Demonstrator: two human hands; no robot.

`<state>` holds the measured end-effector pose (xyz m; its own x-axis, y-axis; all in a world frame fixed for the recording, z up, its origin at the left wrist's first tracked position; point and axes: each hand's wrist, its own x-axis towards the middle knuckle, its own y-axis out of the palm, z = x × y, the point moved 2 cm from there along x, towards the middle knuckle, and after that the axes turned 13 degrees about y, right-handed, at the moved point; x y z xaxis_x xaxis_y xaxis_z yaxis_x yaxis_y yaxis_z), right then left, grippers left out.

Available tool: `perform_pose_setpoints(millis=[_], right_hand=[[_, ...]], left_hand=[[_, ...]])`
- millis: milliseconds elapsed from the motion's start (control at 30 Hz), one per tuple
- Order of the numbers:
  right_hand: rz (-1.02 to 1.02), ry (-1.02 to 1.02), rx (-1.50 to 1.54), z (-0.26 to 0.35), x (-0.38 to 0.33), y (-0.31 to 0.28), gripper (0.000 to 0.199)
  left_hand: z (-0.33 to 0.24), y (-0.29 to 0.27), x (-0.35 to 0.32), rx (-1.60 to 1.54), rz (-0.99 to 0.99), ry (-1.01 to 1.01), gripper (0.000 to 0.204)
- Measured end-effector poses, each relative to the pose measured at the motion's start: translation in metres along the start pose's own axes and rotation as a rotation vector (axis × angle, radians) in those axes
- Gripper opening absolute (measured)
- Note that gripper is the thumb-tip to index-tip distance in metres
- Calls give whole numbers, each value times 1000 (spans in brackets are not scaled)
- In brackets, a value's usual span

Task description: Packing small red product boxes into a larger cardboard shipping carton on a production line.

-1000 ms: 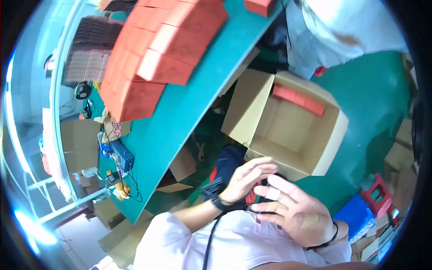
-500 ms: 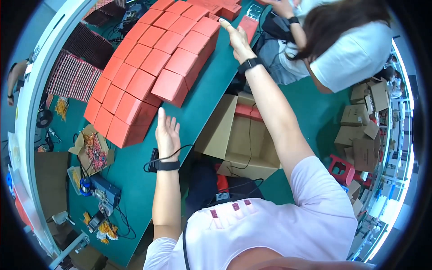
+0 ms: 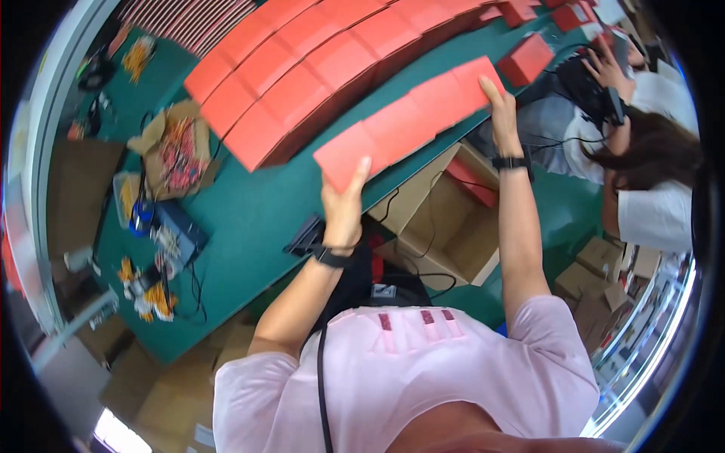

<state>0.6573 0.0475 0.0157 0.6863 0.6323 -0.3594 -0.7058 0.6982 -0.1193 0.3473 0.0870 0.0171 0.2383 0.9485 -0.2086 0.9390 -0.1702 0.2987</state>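
- Red boxes in a single row [image 3: 404,124] span the space between the two hands, over the table near its edge on the wearer's side; whether their undersides touch the tabletop cannot be told.
- Left hand [image 3: 344,208] grips the row's left end, thumb laid on the top face, the other fingers mostly hidden.
- Right hand [image 3: 504,121] grips the opposite end, its thumb likewise on top, so the row is pressed between both hands.
- Black bands circle the left wrist [image 3: 332,257] and the right wrist [image 3: 512,162].
- Beyond the row, a larger block of red boxes [image 3: 302,64] stands in close-set rows on the green table [image 3: 249,234].
- Just past the right hand lies a separate red box [image 3: 527,59].
- Below the table edge, between the forearms, an open carton [image 3: 462,243] holds some red packages [image 3: 476,181] along one wall.
- At the table's left are a small carton [image 3: 149,143] of reddish pieces [image 3: 183,151], a blue device [image 3: 183,230] and yellow-orange bundles [image 3: 157,302].
- Striped stacked sheets [image 3: 181,23] sit at the upper left.
- To the right, a co-worker in a white top [image 3: 655,215] has one hand [image 3: 610,73] raised near the table.
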Motion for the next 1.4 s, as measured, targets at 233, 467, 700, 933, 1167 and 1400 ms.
perform_pose_setpoints(millis=[233, 467, 700, 933, 1167, 1400], right_hand=[[319, -204, -291, -47, -166, 152, 37], [663, -318, -388, -51, -207, 291, 90], [413, -706, -713, -10, -215, 296, 84], [143, -1270, -1436, 61, -116, 293, 69], [609, -1296, -1164, 50, -119, 280, 76], [866, -1049, -1008, 36, -112, 295, 75]], left_hand=[[-42, -240, -120, 79, -342, -78, 44], [-62, -336, -169, 79, -542, 43, 65], [-71, -349, -152, 121, -565, 27, 67], [-71, -359, -146, 153, -515, 6, 68], [-77, -368, -144, 180, -518, 10, 64], [-77, -369, -139, 189, -504, -8, 64]])
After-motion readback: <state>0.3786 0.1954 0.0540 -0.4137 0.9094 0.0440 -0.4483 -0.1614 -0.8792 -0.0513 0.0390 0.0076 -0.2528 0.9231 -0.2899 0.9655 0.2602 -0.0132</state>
